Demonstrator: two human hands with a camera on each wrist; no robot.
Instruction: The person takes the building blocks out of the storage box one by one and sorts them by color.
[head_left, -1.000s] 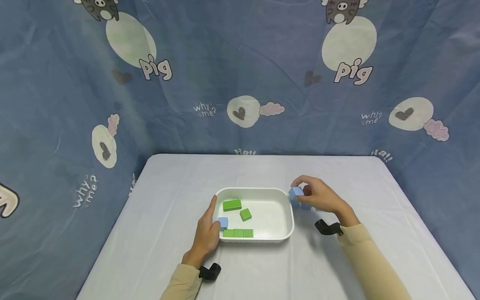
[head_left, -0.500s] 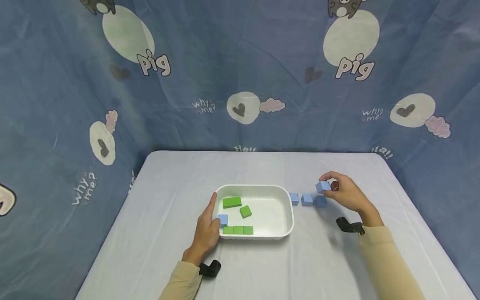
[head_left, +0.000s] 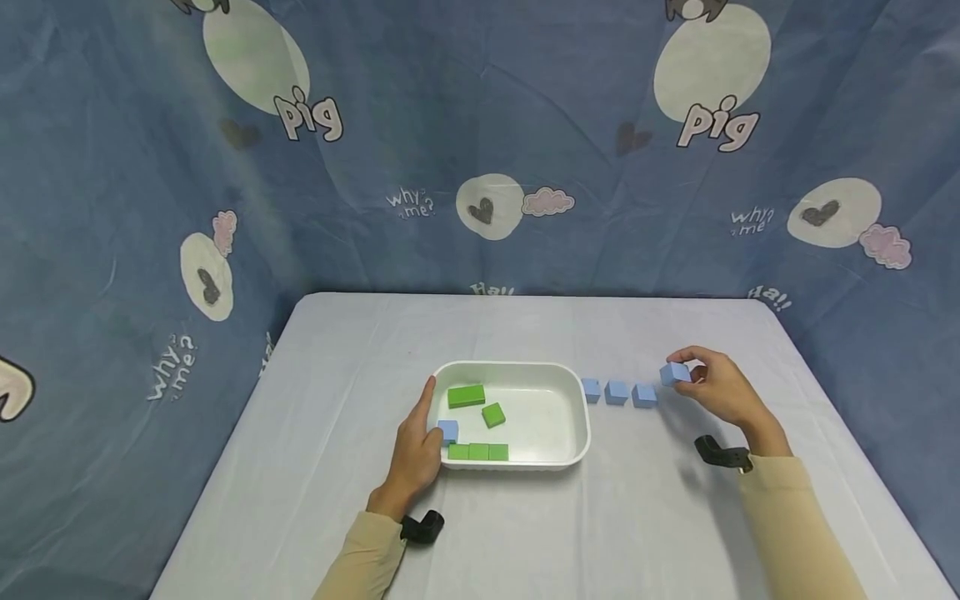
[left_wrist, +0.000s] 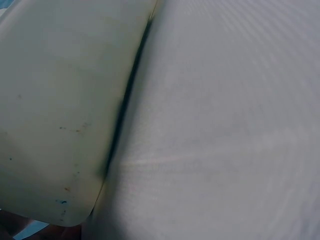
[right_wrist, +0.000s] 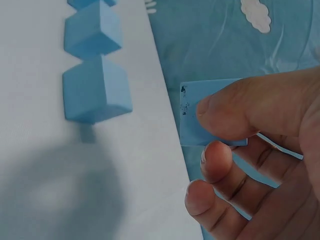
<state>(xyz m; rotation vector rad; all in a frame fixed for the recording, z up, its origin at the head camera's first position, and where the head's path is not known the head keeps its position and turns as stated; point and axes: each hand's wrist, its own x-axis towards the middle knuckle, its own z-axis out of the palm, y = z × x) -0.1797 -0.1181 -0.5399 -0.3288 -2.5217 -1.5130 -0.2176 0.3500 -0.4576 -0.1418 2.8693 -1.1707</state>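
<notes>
My right hand (head_left: 723, 392) pinches a blue block (head_left: 674, 373) between thumb and fingers, raised above the table. The right wrist view shows the thumb across the face of this held block (right_wrist: 192, 117). To its left, several blue blocks stand in a spaced row on the table, the nearest blue block (head_left: 643, 396) just beside it. My left hand (head_left: 414, 450) grips the left wall of a white tray (head_left: 510, 364), index finger stretched along the rim. Near its thumb, inside the tray, sits a blue block (head_left: 448, 431), partly covered. The left wrist view shows mostly the tray's outer side (left_wrist: 65, 100).
Inside the tray lie a longer green block (head_left: 466, 396), a tilted green block (head_left: 493, 415) and a row of green blocks (head_left: 478, 452) along the front wall. A white cloth covers the table (head_left: 525, 542). Behind hangs a blue printed curtain (head_left: 390, 258).
My right hand has carried the blue block rightward from beside the tray, past the row of blue blocks. The left hand stays on the tray. The head view has tilted down slightly.
</notes>
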